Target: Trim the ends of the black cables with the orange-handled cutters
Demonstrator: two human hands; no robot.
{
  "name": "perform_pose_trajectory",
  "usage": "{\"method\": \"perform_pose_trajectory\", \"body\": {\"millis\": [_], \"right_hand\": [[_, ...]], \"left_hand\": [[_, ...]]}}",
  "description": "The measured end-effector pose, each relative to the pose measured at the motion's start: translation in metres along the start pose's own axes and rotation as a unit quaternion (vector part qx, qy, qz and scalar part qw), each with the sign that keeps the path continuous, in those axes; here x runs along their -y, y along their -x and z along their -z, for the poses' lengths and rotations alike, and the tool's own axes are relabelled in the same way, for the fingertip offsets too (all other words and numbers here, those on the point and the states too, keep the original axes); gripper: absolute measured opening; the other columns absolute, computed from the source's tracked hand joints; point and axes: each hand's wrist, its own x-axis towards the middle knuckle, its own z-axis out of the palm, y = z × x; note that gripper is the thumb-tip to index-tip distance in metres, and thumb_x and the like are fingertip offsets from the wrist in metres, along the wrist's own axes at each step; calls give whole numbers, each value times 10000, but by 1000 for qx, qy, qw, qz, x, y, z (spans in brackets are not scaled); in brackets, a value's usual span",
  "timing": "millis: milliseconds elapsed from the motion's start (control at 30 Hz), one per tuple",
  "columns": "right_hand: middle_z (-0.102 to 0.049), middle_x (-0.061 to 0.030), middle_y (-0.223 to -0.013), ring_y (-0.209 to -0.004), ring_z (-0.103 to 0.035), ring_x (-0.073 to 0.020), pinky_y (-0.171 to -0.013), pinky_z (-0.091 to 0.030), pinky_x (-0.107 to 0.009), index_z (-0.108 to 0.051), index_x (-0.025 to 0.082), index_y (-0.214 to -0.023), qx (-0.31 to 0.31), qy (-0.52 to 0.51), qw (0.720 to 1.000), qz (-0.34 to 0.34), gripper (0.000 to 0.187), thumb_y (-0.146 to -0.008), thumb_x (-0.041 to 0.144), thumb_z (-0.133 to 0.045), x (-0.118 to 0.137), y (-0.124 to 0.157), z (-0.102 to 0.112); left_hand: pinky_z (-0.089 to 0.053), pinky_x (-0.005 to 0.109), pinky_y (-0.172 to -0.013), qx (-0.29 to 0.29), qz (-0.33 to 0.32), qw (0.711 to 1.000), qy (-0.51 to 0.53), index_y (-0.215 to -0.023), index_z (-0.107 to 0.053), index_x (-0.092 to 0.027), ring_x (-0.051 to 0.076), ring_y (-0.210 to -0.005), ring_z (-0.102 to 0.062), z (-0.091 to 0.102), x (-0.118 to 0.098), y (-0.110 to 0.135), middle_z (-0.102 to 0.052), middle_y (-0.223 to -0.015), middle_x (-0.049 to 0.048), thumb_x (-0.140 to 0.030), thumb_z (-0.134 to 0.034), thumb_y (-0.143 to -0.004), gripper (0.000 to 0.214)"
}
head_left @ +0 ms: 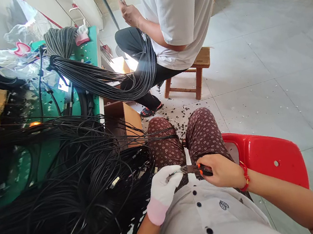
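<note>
My left hand (165,186), in a white glove, pinches the end of a thin black cable (140,164) over my lap. My bare right hand (221,170) is closed round a small black hand tool with orange grips (197,169), whose jaws meet the cable end between the two hands. A big tangled heap of black cables (69,205) lies to my left and trails toward my knees.
A green workbench (88,50) carries more cable bundles and cardboard. A co-worker in a white shirt (179,8) sits on a wooden stool (200,65) ahead, cables draped over the lap. I sit on a red chair (269,155). Black scraps litter the tiled floor (177,115).
</note>
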Motion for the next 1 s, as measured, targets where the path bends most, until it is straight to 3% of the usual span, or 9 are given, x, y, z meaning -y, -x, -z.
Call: {"method": "perform_pose_trajectory", "body": {"millis": [167,333,667,867,1000], "right_hand": [[-587,-16,-713,-648,-506,-139,-603,-358,-232,-581,177,-831,-30,0,999,-16,96,-768,171,-509,1,0,1],[-589,-47,-757,-717,-531,-175,-668,-372,-271,-593,166,-893,-26,41,999,13,158,-755,209,-530,4,-1,5],[-588,-38,-746,-711,-531,-169,-651,-365,-260,-596,168,-857,2,63,998,-6,129,-753,197,-525,2,-1,5],[-599,-19,-714,-651,-514,-143,-605,-343,-238,-592,171,-798,0,28,1000,-12,94,-749,180,-511,1,-1,0],[-598,-9,-725,-642,-498,-127,-613,-352,-227,-596,166,-841,-47,-39,997,-38,127,-751,173,-506,0,-2,2]], "left_hand": [[-526,251,-634,-11,10,1000,-2,-819,-720,-156,161,-698,-643,-1,3,-1,-718,-813,55,-227,-596,-703,184],[-527,256,-666,-12,-24,999,-29,-824,-729,-160,167,-715,-649,0,4,0,-719,-810,56,-206,-610,-702,177],[-521,252,-668,1,-46,998,-42,-823,-734,-181,164,-723,-646,-1,3,0,-713,-806,47,-187,-600,-718,171],[-509,247,-665,7,-20,999,-27,-823,-728,-176,156,-715,-628,-1,4,2,-704,-798,38,-196,-608,-718,161],[-481,226,-601,8,24,1000,12,-829,-713,-168,126,-641,-586,-2,2,3,-690,-789,31,-224,-616,-728,150]]}}
